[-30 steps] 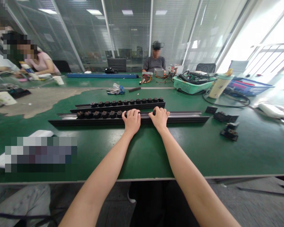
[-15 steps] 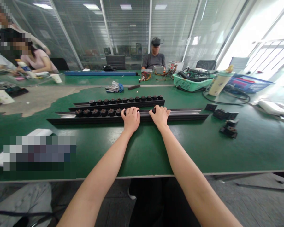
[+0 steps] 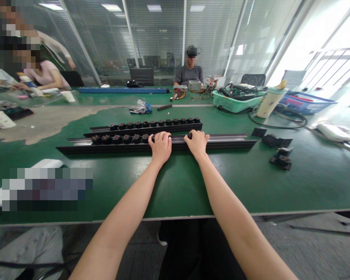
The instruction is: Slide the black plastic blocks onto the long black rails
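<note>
Left hand (image 3: 160, 147) and right hand (image 3: 196, 143) placed on front rail (image 3: 163, 144) of dark parts

Both hands are laid across the front rail, a long black-based metal rail set lengthwise on the green desk (image 3: 315, 182). A shorter back rail (image 3: 142, 128) is placed just behind it and parallel to it. A row of dark round parts (image 3: 116, 139) is lined up along the front rail, ending at the left hand, and a similar back row (image 3: 154, 124) is carried on the back rail. The fingers (image 3: 163, 137) of both hands are curled down over the rail and held close together. A dark part is seen at the inner edge of each hand, but whether either is gripped cannot be told.

Flat black brackets (image 3: 280, 161) are laid on the desk to the right, well apart from the hands. Beyond them, a green plastic basket (image 3: 236, 104) of cables, a drink bottle (image 3: 268, 105) and a blue crate (image 3: 307, 105) are placed. A seated co-worker (image 3: 189, 74) is seen across the desk, behind loose wiring (image 3: 179, 93).
</note>
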A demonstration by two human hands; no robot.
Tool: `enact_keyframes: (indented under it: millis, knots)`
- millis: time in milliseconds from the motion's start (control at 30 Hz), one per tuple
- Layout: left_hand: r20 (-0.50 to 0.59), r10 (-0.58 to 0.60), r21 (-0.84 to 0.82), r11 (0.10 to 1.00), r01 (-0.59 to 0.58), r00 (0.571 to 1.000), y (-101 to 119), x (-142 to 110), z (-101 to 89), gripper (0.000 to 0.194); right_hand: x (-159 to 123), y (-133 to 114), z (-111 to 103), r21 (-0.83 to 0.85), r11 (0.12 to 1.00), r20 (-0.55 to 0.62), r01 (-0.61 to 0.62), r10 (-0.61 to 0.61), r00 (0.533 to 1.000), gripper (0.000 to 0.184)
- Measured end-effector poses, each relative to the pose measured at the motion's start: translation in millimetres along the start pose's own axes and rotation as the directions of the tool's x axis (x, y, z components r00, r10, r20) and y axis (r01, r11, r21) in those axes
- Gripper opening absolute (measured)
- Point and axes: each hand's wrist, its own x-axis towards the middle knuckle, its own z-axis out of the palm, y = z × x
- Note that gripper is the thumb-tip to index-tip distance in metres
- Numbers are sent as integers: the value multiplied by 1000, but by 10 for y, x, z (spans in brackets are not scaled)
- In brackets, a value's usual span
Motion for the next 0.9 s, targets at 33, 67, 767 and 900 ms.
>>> enact_keyframes:
  millis: [33,67,767,900]
  knots:
    - [-1,1,-1,1000,-1,1000,0,0,0,35,1,4,-1,0,1000,-1,5,-5,1000,28]
    - [1,-1,-1,1000,1,1000,0,0,-1,35,1,7,-4,0,1000,-2,10,-10,1000,27]
    - [-5,2,28,1000,-2,1000,-26,0,27,34,-24,10,-73,17,1000,-8,-12,12,1000,22]
    - [2,-3,30,1000,3,1000,-27,0,30,34,-20,9,-68,32,999,-15,-27,28,999,20]
